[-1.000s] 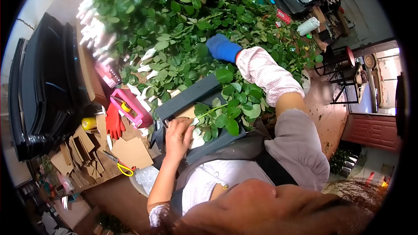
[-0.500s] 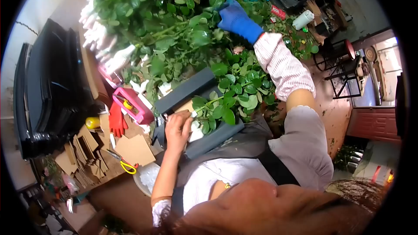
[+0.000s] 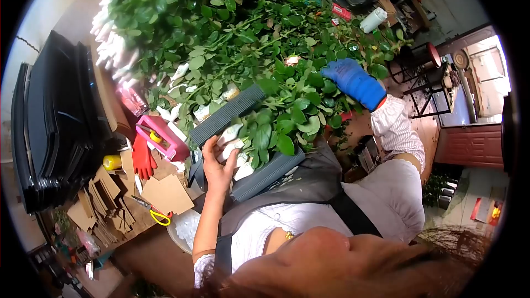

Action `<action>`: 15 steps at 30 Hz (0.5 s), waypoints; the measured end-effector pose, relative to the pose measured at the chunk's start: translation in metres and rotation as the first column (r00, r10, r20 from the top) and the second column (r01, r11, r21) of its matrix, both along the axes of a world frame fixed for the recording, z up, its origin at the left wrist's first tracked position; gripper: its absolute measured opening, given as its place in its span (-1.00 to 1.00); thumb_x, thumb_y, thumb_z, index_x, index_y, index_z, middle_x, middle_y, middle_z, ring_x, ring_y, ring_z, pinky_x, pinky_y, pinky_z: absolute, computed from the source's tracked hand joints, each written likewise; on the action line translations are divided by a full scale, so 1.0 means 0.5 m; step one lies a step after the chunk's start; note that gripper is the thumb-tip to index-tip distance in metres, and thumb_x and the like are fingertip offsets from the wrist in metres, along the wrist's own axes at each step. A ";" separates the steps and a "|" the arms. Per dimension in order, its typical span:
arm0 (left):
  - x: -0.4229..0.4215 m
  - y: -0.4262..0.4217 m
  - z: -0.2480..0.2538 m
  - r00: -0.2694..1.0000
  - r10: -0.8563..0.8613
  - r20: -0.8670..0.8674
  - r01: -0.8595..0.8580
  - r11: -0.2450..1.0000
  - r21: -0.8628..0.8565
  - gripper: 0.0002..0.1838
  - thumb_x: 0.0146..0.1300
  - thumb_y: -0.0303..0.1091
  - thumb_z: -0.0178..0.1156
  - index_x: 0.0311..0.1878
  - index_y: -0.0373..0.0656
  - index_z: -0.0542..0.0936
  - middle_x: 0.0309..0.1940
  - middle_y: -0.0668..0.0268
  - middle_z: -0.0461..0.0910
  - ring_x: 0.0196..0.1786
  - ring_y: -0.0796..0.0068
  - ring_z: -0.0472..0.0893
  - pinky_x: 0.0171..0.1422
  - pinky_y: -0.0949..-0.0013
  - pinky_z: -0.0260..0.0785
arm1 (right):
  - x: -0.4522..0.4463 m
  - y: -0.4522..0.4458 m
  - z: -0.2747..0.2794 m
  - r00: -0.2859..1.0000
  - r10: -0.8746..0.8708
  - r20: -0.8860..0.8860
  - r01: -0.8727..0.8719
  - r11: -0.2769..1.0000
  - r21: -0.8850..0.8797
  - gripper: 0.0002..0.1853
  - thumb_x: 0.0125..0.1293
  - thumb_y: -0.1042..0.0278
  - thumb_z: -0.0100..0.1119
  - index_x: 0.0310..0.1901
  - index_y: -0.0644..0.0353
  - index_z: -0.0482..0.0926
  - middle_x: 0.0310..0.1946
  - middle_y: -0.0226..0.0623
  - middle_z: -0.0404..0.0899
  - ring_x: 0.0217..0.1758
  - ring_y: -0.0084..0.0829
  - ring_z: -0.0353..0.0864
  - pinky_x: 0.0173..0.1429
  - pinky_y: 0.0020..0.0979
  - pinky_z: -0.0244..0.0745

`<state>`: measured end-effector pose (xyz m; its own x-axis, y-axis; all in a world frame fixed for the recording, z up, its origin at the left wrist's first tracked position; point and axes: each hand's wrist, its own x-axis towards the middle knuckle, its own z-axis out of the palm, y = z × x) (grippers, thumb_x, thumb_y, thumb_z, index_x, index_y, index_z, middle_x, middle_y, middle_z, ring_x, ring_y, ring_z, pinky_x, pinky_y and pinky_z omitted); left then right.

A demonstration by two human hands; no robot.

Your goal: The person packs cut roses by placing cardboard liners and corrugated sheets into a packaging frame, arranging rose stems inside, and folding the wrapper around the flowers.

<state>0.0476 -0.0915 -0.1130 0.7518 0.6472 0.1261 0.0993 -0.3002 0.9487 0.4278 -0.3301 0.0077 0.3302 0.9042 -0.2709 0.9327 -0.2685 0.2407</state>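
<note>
My bare left hand point(image 3: 217, 168) curls around white-wrapped rose heads point(image 3: 230, 135), thumb on one side and fingers on the other. These heads lie between two dark grey ribbed side strips, an upper strip point(image 3: 229, 115) and a lower strip point(image 3: 270, 175). Their leafy stems point(image 3: 287, 116) run to the right, toward my right hand point(image 3: 353, 83), which wears a blue glove. That hand is closed on the leafy stem end; its fingertips are partly hidden by leaves. A large pile of leafy rose stems point(image 3: 221, 27) fills the bench behind, its white-wrapped heads point(image 3: 113, 44) at the left.
On the left are a pink box point(image 3: 163, 137), a red glove point(image 3: 143, 157), yellow-handled scissors point(image 3: 157, 215), cardboard pieces point(image 3: 168, 192) and stacked black sheets point(image 3: 61, 116). A white bottle point(image 3: 374, 20) stands at the back right. A dark stool point(image 3: 422, 85) is on the floor at right.
My gloved right hand has moved right and toward me from the pile, drawing a rose along. My left hand has opened slightly around the white-wrapped heads, and more of them show beside it.
</note>
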 end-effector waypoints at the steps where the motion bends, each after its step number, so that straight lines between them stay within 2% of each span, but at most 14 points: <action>1: 0.001 0.003 0.008 0.999 -0.018 -0.039 0.019 1.000 0.021 -0.29 0.21 -0.52 0.41 0.41 -0.16 0.33 0.20 0.15 0.52 0.07 0.33 0.63 0.13 0.32 0.53 | -0.015 0.005 -0.011 0.999 -0.033 0.002 0.033 0.999 -0.036 -0.56 0.09 0.53 0.28 0.04 -0.09 0.64 -0.10 -0.28 0.66 -0.05 -0.11 0.69 -0.02 -0.19 0.61; 2: 0.000 0.006 0.019 0.996 -0.033 -0.079 0.036 0.998 0.042 -0.28 0.21 -0.52 0.42 0.41 -0.15 0.33 0.21 0.14 0.50 0.07 0.32 0.62 0.14 0.31 0.53 | -0.026 0.007 -0.024 0.998 -0.063 0.003 0.063 0.995 -0.073 -0.56 0.08 0.54 0.28 0.04 -0.09 0.65 -0.07 -0.28 0.66 -0.04 -0.10 0.69 -0.01 -0.19 0.61; 3: 0.004 0.009 0.045 0.992 -0.053 -0.116 0.072 0.983 0.166 -0.32 0.22 -0.49 0.42 0.41 -0.10 0.40 0.19 0.13 0.48 0.09 0.27 0.61 0.15 0.29 0.52 | -0.026 0.000 -0.040 0.996 0.046 -0.079 -0.041 0.997 0.058 -0.56 0.08 0.57 0.26 0.04 -0.07 0.64 -0.02 -0.26 0.67 -0.04 -0.08 0.69 0.01 -0.16 0.61; 6: 0.006 0.007 0.070 0.978 -0.075 -0.193 0.117 0.970 0.214 -0.41 0.27 -0.37 0.39 0.36 -0.12 0.47 0.16 0.06 0.47 0.12 0.07 0.58 0.19 0.16 0.50 | -0.001 -0.022 -0.156 0.979 0.095 -0.179 -0.023 0.930 0.367 -0.55 0.14 0.51 0.24 0.10 -0.05 0.64 0.08 -0.19 0.63 0.15 -0.13 0.63 0.23 -0.15 0.55; 7: 0.007 0.005 0.073 0.978 -0.077 -0.195 0.112 0.978 0.174 -0.45 0.29 -0.38 0.36 0.35 -0.12 0.49 0.17 0.04 0.45 0.17 0.03 0.54 0.25 0.16 0.44 | -0.009 -0.027 -0.169 0.969 -0.044 -0.245 0.130 0.928 0.350 -0.43 0.12 0.51 0.25 0.24 0.06 0.57 0.25 -0.09 0.55 0.31 -0.06 0.52 0.39 -0.14 0.44; 9: 0.009 0.004 0.072 0.975 -0.074 -0.211 0.116 0.973 0.197 -0.45 0.29 -0.38 0.36 0.35 -0.12 0.50 0.16 0.02 0.44 0.19 0.01 0.52 0.28 0.15 0.41 | 0.021 -0.027 -0.146 0.855 0.013 -0.519 0.174 0.935 0.309 -0.39 0.16 0.50 0.26 0.31 0.11 0.51 0.29 -0.08 0.52 0.36 -0.10 0.50 0.43 -0.15 0.41; 10: 0.006 0.004 0.072 0.972 -0.068 -0.224 0.116 0.971 0.210 -0.45 0.29 -0.38 0.36 0.35 -0.11 0.50 0.15 0.01 0.43 0.19 0.00 0.51 0.29 0.15 0.39 | 0.035 -0.020 -0.116 0.764 0.040 -0.644 0.188 0.941 0.281 -0.37 0.17 0.49 0.27 0.35 0.14 0.48 0.31 -0.08 0.51 0.39 -0.12 0.48 0.45 -0.15 0.40; 11: 0.006 0.004 0.063 0.974 -0.059 -0.220 0.106 0.972 0.212 -0.45 0.28 -0.37 0.37 0.34 -0.12 0.51 0.14 0.00 0.42 0.19 -0.02 0.49 0.31 0.14 0.37 | 0.061 -0.019 -0.072 0.551 -0.176 -0.815 0.386 0.920 0.062 -0.32 0.23 0.40 0.32 0.42 0.18 0.40 0.34 -0.09 0.50 0.43 -0.22 0.46 0.48 -0.21 0.36; 12: 0.008 0.004 0.071 0.975 -0.060 -0.214 0.104 0.974 0.201 -0.45 0.28 -0.36 0.38 0.33 -0.12 0.51 0.14 -0.01 0.42 0.19 -0.02 0.50 0.29 0.14 0.38 | 0.068 0.009 0.006 0.242 -0.132 -0.961 0.441 0.897 -0.012 -0.29 0.28 0.32 0.31 0.47 0.16 0.34 0.34 -0.13 0.50 0.44 -0.31 0.45 0.48 -0.29 0.36; 14: 0.009 0.005 0.068 0.975 -0.044 -0.217 0.096 0.967 0.236 -0.45 0.25 -0.45 0.39 0.32 -0.15 0.50 0.13 0.08 0.48 0.12 0.15 0.57 0.22 0.23 0.46 | 0.095 0.055 0.055 0.338 -0.087 -0.937 0.506 0.857 0.103 -0.39 0.33 0.32 0.28 0.41 0.17 0.43 0.30 -0.08 0.54 0.37 -0.25 0.53 0.46 -0.26 0.38; 15: 0.013 0.004 0.070 0.980 -0.036 -0.196 0.079 0.973 0.217 -0.47 0.26 -0.42 0.39 0.30 -0.14 0.52 0.12 0.07 0.49 0.12 0.12 0.58 0.21 0.21 0.46 | 0.101 0.097 0.050 0.695 -0.003 -0.719 0.381 0.850 0.365 -0.46 0.33 0.29 0.28 0.34 0.15 0.49 0.26 -0.09 0.58 0.33 -0.23 0.57 0.43 -0.25 0.42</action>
